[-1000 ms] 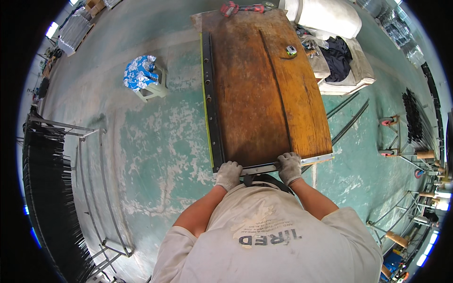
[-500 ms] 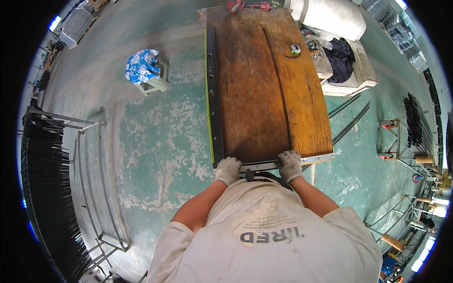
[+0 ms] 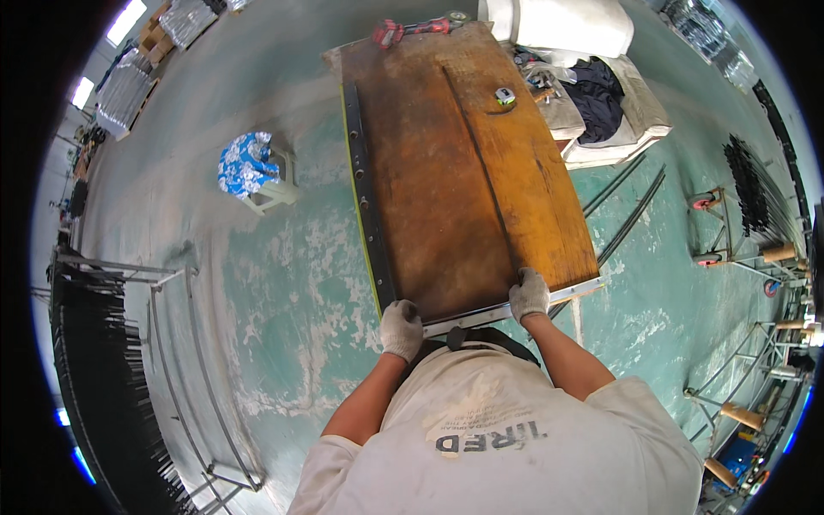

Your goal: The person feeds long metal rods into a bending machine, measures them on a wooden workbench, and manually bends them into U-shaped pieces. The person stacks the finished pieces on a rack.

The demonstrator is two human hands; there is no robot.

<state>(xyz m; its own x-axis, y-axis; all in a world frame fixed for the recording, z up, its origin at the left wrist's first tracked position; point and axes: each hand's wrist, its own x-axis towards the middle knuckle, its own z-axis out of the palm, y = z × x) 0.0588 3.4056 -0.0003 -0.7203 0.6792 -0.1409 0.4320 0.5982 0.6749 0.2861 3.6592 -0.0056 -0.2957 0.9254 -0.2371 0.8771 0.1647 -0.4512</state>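
A worn wooden tabletop stretches away in front of me, with a metal strip along its near edge. My left hand, in a pale work glove, is at the near left corner with its fingers curled. It lies by the near end of a black bar with holes, which runs along the left edge. My right hand, gloved too, is closed at the near end of a thin black rod lying lengthwise on the wood. What the left fingers hold is hidden.
A tape measure and a red power tool lie on the tabletop's far part. Beyond its right side, dark cloth covers a pale padded block. A stool with blue floral cloth stands left. Racks of black rods flank the floor.
The view has turned, so the tabletop now sits further left and more slanted. My left fingers have curled in at the corner. The right hand reaches slightly further over the wood.
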